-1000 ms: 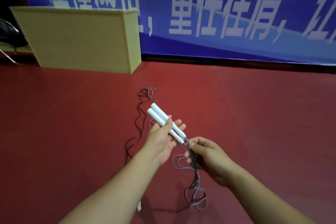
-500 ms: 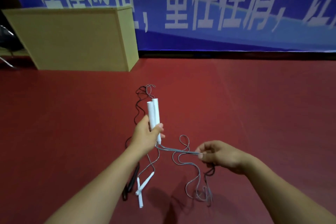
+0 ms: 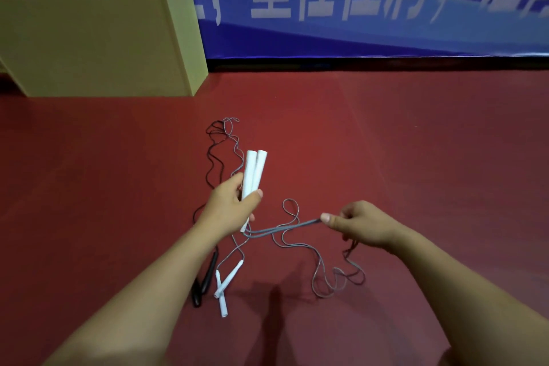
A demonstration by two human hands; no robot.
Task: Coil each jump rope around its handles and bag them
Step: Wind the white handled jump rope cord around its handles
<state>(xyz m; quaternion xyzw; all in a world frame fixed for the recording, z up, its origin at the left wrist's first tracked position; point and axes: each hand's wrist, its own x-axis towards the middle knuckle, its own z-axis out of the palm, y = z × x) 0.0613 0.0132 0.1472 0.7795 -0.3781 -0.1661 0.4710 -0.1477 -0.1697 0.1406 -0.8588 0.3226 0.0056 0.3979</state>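
My left hand (image 3: 228, 208) grips two white handles (image 3: 254, 172) held together, pointing up and away from me. From their lower ends a doubled grey cord (image 3: 285, 227) runs rightward to my right hand (image 3: 359, 224), which pinches it between thumb and fingers. The rest of that cord hangs down and lies in loose loops (image 3: 332, 279) on the red floor. A second rope's white handles (image 3: 225, 285) lie crossed on the floor below my left hand, and a black rope's handles (image 3: 205, 282) lie just left of them. Their cords trail away to a tangle (image 3: 222, 128).
A tan wooden box (image 3: 98, 38) stands at the back left on the red floor (image 3: 416, 157). A blue banner with white characters (image 3: 356, 0) covers the back wall. No bag is in view.
My left hand has turned the two handles upright. My right hand has moved out to the right, drawing the doubled cord taut between the hands.
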